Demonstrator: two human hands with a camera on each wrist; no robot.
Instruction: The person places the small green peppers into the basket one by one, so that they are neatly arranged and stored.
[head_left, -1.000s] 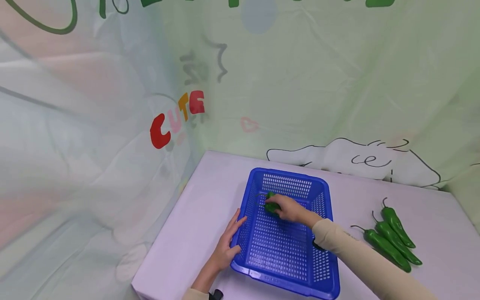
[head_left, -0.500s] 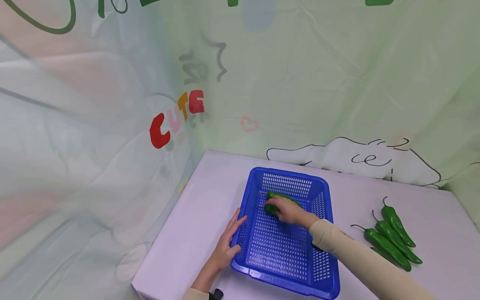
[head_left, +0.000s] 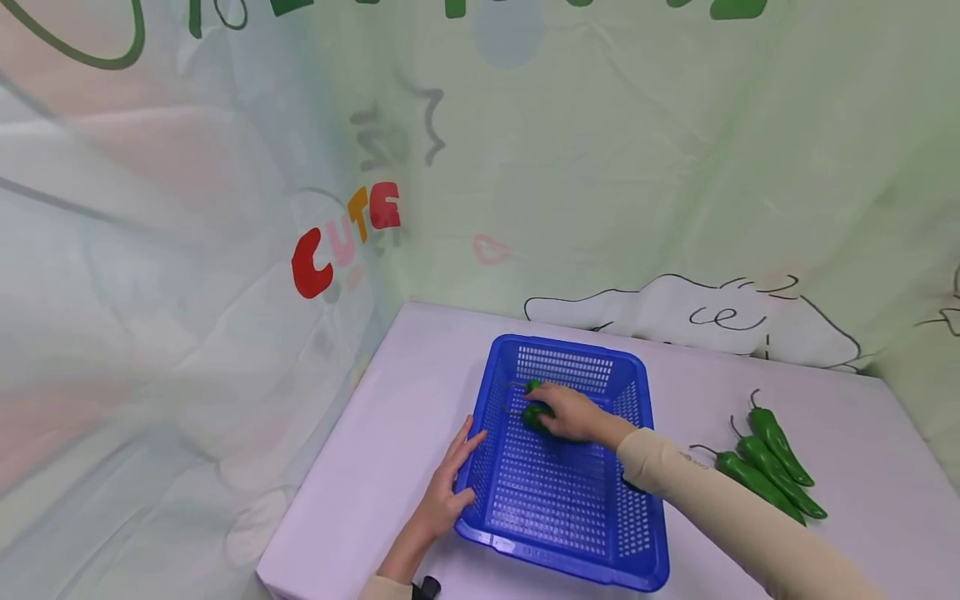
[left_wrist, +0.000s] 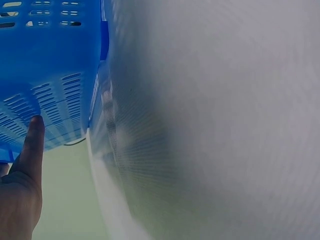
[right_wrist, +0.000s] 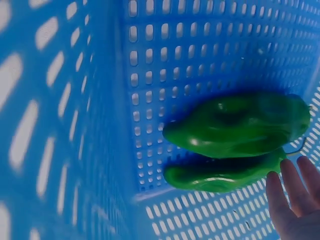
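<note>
A blue perforated plastic basket point(head_left: 555, 568) stands on the table. Two long green peppers lie side by side in its far half: the nearer pepper point(head_left: 536, 417) and the farther pepper point(head_left: 533, 385), both partly covered by my right hand point(head_left: 567, 414). In the right wrist view, the fingers of that hand point(right_wrist: 297, 205) are fairly straight at the stem end of the slimmer pepper point(right_wrist: 220, 179), beside the larger pepper point(right_wrist: 245, 125); the thumb is out of sight there. My left hand point(head_left: 441, 497) rests its straight fingers against the basket's left side, also visible in the left wrist view point(left_wrist: 22, 195).
To the basket's right, three green peppers point(head_left: 772, 467) lie side by side on the pale table point(head_left: 697, 383), partly behind my right sleeve point(head_left: 720, 504). Printed fabric walls point(head_left: 600, 167) rise behind the table and along its left.
The head view has shifted slightly. My right hand has shifted from the nearer pepper towards the farther one, whose body it now covers. The left hand stays on the basket's side.
</note>
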